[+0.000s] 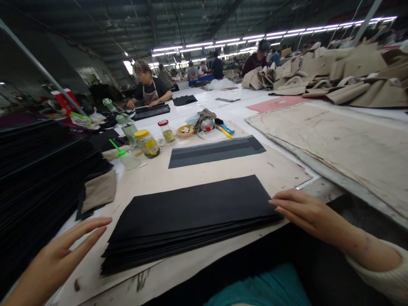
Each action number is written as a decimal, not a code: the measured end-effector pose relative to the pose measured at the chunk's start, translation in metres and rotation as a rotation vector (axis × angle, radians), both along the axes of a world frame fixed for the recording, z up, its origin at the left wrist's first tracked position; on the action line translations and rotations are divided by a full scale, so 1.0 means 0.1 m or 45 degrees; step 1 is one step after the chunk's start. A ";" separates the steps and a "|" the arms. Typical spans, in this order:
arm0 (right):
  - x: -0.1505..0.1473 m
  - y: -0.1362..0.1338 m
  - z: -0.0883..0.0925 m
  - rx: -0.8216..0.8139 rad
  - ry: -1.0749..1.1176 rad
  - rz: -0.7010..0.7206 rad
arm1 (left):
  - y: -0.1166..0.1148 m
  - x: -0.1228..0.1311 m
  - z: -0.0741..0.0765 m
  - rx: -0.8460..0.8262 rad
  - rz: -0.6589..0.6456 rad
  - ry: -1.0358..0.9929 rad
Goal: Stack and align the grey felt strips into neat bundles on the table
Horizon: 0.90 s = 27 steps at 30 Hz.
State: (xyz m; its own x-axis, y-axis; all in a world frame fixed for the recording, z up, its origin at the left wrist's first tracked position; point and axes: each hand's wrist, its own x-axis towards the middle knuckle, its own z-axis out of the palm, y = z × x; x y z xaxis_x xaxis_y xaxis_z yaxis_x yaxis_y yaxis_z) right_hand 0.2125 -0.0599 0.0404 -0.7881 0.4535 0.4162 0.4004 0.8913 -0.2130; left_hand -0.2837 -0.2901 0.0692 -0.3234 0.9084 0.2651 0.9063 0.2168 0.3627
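A flat stack of black sheets (191, 214) lies on the table right in front of me. My right hand (304, 212) rests at the stack's right end, fingers stretched flat and touching the edge, holding nothing. My left hand (60, 250) hovers just left of the stack, fingers extended and apart, also empty and not touching the sheets. Farther back a single dark grey strip (216, 151) lies on the beige table cover (153, 176).
A tall pile of black sheets (38, 178) fills the left side. Jars and bottles (146, 142), a small bowl and brushes (223, 126) stand behind the strip. Beige fabric pieces (338, 72) are heaped at right. Other people work at the far end.
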 end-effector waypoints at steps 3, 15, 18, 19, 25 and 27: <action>-0.07 -0.08 0.00 -0.030 0.037 0.024 | 0.33 0.52 0.10 0.077 -0.150 -0.080; -0.07 0.00 0.02 -0.008 -0.209 0.054 | 1.33 1.91 -0.09 -0.098 -0.902 0.024; -0.09 0.03 0.07 0.070 -0.360 0.110 | 1.43 2.04 -0.17 -0.147 -0.925 0.127; -0.09 0.03 0.09 0.096 -0.412 0.129 | 1.44 2.06 -0.18 -0.167 -0.918 0.153; -0.17 0.17 0.22 0.100 -0.438 0.178 | 1.42 2.09 -0.21 -0.219 -0.858 0.159; -0.28 0.23 0.34 0.061 -0.196 0.149 | 1.45 2.08 -0.24 -0.185 -0.824 0.054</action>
